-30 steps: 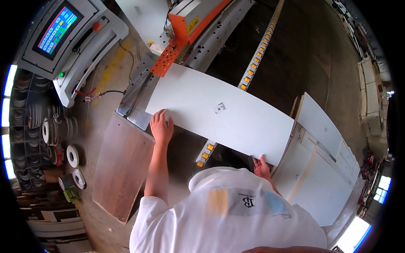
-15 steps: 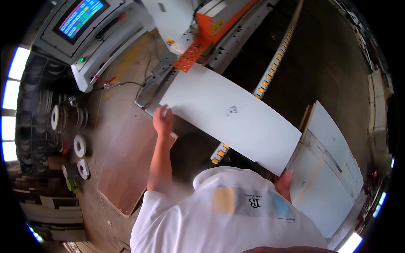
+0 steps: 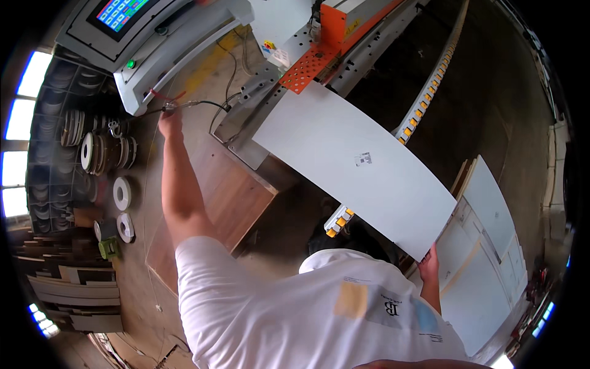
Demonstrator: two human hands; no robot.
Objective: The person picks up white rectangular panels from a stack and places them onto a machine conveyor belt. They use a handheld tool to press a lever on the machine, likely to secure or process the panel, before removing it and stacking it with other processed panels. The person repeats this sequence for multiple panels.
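Gripping white panel (image 3: 362, 166), right-handed (image 3: 429, 265)

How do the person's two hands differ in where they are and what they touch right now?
The left hand is stretched far forward to a thin metal nozzle on a black hose by the control console; the right hand stays close to the body. The left hand is off the white panel; the right hand grips the panel's near corner. Both are bare.

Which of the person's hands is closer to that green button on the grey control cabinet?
Left. The left hand reaches up to a hose fitting just below the green button. The right hand is far away, gripping the near corner of the long white panel.
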